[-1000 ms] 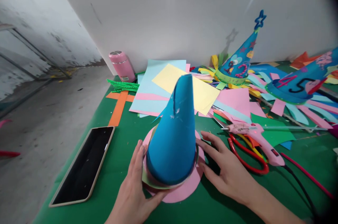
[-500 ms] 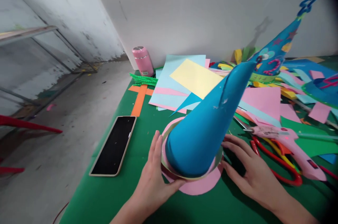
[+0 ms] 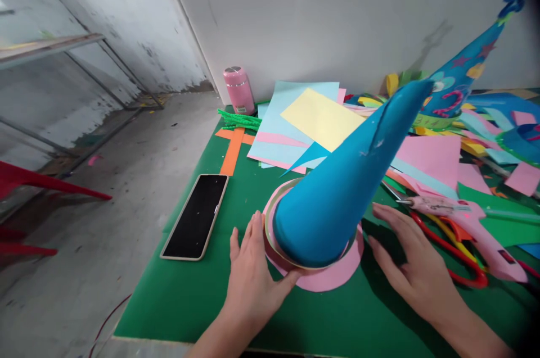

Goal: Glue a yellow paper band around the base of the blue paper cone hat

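A blue paper cone hat (image 3: pixel 333 195) leans up and to the right, inside a pale paper band (image 3: pixel 270 214). Under them lies a round pink paper brim (image 3: pixel 327 282) on the table. My left hand (image 3: pixel 255 271) rests against the band's left and front side, fingers stretched out and the thumb at the front edge. To the right of the cone, my right hand (image 3: pixel 411 259) is open, its curved fingers apart from the paper and nothing between them.
A phone (image 3: pixel 196 217) lies left on the green table (image 3: pixel 169 302). Paper sheets (image 3: pixel 323 119), a pink bottle (image 3: pixel 239 91) and green pipe cleaners (image 3: pixel 240 120) are behind. Right are a pink glue gun (image 3: pixel 476 223), red-handled scissors (image 3: pixel 447 257) and a decorated cone hat (image 3: pixel 459 77).
My right hand has come away from the band, moving right. The fingers of my left hand have spread and loosened. The view has shifted, and the cone and brim stay together.
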### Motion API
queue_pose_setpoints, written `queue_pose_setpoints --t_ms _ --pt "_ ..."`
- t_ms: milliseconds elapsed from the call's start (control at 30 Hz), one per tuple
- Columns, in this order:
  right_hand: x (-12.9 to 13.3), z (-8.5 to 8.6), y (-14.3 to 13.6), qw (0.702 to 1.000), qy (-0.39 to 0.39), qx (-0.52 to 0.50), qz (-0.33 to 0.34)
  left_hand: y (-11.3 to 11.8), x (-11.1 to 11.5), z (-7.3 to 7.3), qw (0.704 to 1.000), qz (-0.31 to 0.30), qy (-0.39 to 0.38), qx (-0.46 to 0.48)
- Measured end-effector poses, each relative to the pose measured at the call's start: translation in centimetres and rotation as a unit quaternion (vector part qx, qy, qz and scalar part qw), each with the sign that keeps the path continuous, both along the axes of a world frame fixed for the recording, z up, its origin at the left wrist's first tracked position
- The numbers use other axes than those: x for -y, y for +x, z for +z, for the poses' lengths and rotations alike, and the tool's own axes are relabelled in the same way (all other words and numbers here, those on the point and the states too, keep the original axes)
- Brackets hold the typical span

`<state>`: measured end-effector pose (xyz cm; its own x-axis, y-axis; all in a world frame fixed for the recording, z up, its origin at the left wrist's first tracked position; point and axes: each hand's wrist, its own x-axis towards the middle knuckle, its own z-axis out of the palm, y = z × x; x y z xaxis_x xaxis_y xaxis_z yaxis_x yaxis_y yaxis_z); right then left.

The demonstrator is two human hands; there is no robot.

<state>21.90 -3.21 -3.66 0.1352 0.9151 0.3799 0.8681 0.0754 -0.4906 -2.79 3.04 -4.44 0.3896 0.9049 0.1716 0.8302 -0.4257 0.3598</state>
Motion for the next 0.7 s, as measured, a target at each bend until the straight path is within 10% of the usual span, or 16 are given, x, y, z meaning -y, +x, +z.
queue_pose_setpoints --t_ms 133,367,700 --pt "1.2 1.2 -1.8 0.995 0.094 -0.022 -0.032 0.1 0.1 0.0 1.0 -0.003 0.003 -0.012" --pt "1.0 1.9 -8.6 0.986 0.068 -0.019 0.153 0.1 0.3 0.0 1.0 -0.022 0.009 -0.003" --pt "-0.8 0.6 -9.6 0.993 0.058 0.074 0.074 0.5 1.5 0.1 0.998 -0.036 -0.01 0.047"
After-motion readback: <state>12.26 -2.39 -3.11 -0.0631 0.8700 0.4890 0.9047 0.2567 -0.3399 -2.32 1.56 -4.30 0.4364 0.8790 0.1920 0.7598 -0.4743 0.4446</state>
